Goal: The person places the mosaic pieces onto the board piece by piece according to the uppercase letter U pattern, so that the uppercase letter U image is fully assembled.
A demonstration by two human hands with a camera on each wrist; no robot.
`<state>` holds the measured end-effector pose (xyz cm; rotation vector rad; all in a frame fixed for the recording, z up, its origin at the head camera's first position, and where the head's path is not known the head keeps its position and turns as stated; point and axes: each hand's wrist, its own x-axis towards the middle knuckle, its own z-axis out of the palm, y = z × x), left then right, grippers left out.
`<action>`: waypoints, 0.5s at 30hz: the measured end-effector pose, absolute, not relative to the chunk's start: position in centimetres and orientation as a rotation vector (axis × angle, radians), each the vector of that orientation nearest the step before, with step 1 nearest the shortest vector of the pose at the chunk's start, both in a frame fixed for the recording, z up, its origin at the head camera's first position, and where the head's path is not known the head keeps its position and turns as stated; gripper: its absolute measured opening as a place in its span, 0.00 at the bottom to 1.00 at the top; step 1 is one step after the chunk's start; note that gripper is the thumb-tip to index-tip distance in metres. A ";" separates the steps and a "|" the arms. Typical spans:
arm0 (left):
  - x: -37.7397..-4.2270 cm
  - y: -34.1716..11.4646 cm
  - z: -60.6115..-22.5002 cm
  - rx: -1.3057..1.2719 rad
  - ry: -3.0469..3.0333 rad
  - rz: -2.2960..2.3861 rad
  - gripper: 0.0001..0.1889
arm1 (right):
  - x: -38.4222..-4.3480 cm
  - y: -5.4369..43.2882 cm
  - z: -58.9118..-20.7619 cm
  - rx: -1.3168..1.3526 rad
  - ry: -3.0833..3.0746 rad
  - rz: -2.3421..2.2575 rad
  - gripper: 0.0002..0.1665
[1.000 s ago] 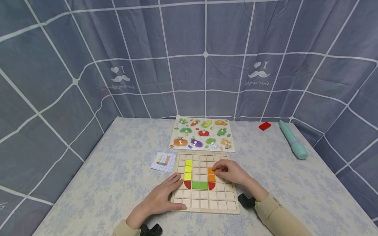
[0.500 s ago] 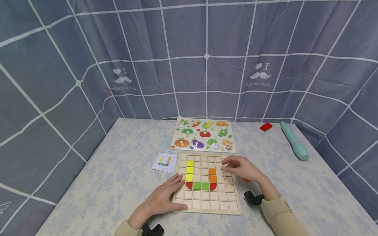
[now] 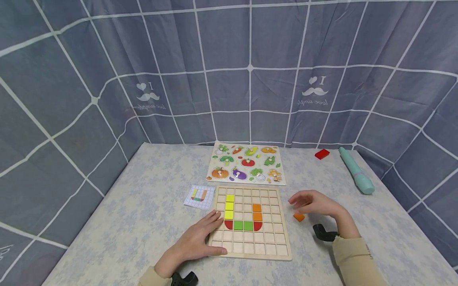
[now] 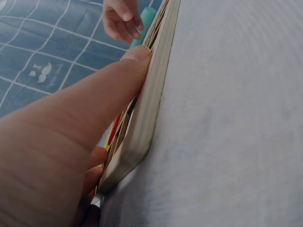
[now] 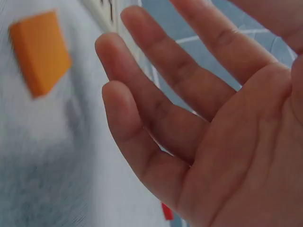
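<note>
A wooden grid board (image 3: 270, 250) lies on the table, holding a U of coloured tiles: yellow tiles (image 3: 229, 206) on the left, red rounded corners (image 3: 257, 226), green squares (image 3: 243, 225) along the bottom, two orange tiles (image 3: 257, 212) on the right. My left hand (image 3: 198, 236) rests on the board's left side, fingers extended and thumb (image 4: 113, 85) along the near edge. Off the board's right side, my right hand (image 3: 316, 204) is held over the table with nothing in it. Just below its fingers lies a loose orange block (image 3: 298, 217), also seen in the right wrist view.
A small pattern card (image 3: 199, 197) with a printed U lies left of the board. Behind it is a vegetable knob puzzle (image 3: 246, 163). At the back right are a red block (image 3: 322, 154) and a teal cylinder-like object (image 3: 356, 171). A grey-blue curtain (image 3: 229, 91) surrounds the table.
My right hand has left the orange tiles on the board and moved right, past the board's edge, bringing the loose orange block into sight. My left hand stays on the board.
</note>
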<state>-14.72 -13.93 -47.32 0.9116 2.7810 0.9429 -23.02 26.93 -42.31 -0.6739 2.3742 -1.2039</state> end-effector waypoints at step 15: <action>-14.7 -13.9 -47.6 0.924 2.810 0.917 0.45 | -23.5 29.1 -44.3 -0.612 2.288 -1.248 0.21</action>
